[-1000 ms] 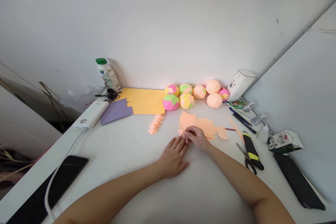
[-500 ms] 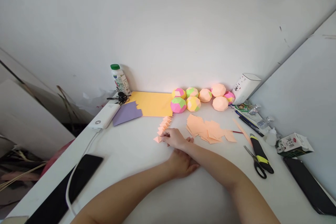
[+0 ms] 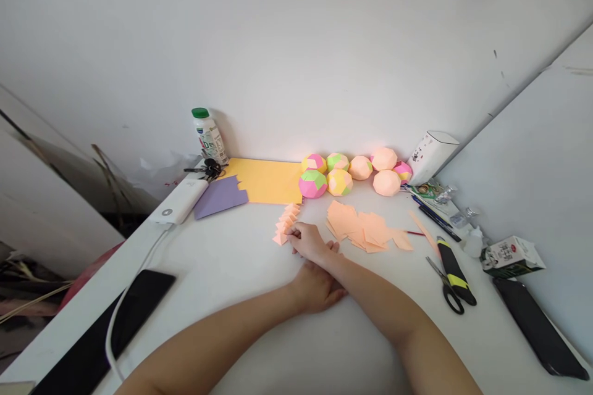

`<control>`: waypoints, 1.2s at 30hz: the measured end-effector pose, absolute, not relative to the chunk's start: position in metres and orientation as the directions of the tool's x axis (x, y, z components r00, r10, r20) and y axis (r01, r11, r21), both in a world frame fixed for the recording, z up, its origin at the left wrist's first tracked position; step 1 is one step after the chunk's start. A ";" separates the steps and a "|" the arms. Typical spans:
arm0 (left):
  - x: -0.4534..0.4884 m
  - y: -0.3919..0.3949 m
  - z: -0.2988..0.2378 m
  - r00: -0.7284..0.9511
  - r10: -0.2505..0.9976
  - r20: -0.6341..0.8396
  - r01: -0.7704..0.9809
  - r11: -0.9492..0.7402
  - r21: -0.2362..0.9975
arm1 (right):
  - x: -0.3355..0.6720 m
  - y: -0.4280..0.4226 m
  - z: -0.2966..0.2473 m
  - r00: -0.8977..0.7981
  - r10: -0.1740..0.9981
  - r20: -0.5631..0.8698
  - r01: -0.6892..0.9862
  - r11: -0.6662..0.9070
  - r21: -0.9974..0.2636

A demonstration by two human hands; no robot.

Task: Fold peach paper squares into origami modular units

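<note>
My right hand (image 3: 309, 240) reaches across to the left, its fingers pinched at the near end of a row of small folded peach paper pieces (image 3: 286, 221). My left hand (image 3: 319, 287) lies flat on the white table (image 3: 241, 296) beneath the right forearm, fingers mostly hidden. To the right lies a loose pile of peach paper squares (image 3: 365, 227). Several paper balls (image 3: 349, 173), pink-green-yellow and plain peach, sit along the wall.
Yellow paper sheet (image 3: 264, 180) and purple paper sheet (image 3: 218, 196) lie at back left beside a white power bank (image 3: 180, 202), keys and a bottle (image 3: 208, 136). Scissors (image 3: 447, 287), a utility knife (image 3: 454, 268), pens, a milk carton (image 3: 512, 256) and black cases sit right. A phone (image 3: 111, 333) lies near left.
My right hand left the pile of peach squares and crossed over my left hand to the row of folded pieces. The view shifted slightly.
</note>
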State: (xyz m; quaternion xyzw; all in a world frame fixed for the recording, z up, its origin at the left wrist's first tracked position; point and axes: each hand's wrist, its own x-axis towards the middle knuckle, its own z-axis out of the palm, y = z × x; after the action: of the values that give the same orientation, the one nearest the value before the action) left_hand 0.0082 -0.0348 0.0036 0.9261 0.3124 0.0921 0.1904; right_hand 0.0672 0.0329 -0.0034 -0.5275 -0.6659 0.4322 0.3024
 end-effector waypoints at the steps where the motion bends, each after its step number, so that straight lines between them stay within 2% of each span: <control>1: 0.008 -0.035 0.004 0.791 0.610 0.048 0.543 -0.737 0.403 | 0.068 0.032 -0.004 -0.263 0.964 -0.047 0.443 0.077 -0.893; 5: 0.008 -0.035 0.005 0.789 0.614 -0.018 0.569 -0.720 0.397 | 0.070 0.029 -0.004 -0.287 0.958 0.011 0.477 0.153 -0.866; 8: 0.007 -0.036 0.003 0.786 0.617 -0.037 0.578 -0.713 0.398 | 0.071 0.024 0.000 -0.279 0.953 0.120 0.549 0.261 -0.794; 12: 0.008 -0.036 -0.001 0.789 0.614 0.018 0.560 -0.732 0.388 | 0.072 0.020 0.005 -0.299 0.907 0.296 0.705 0.419 -0.572; 15: 0.008 -0.035 -0.002 0.799 0.599 0.056 0.541 -0.757 0.367 | 0.086 0.021 0.009 -0.377 0.847 0.374 0.765 0.512 -0.390; 17: 0.008 -0.034 -0.001 0.801 0.595 0.072 0.538 -0.767 0.349 | 0.105 0.023 0.012 -0.398 0.826 0.398 0.815 0.518 -0.260; 19: 0.009 -0.033 -0.001 0.812 0.575 0.098 0.521 -0.791 0.320 | 0.129 0.022 0.011 -0.317 0.851 0.419 0.892 0.417 -0.174; 22: 0.008 -0.030 -0.002 0.829 0.548 0.112 0.503 -0.818 0.279 | 0.165 0.019 0.002 -0.186 0.891 0.413 0.947 0.274 -0.166; 29: 0.006 -0.029 -0.003 0.832 0.549 0.084 0.513 -0.818 0.260 | 0.185 0.017 -0.014 -0.189 0.903 0.386 0.952 0.264 -0.154; 36: 0.006 -0.028 -0.004 0.836 0.542 0.086 0.510 -0.825 0.242 | 0.183 0.021 -0.020 -0.149 0.892 0.426 0.957 0.238 -0.165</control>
State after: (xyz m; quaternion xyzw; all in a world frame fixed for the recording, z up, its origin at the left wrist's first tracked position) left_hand 0.0062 -0.0283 -0.0044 0.9523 0.2764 0.0758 0.1051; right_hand 0.1835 0.0212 -0.0204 -0.6130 -0.7544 -0.0725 0.2235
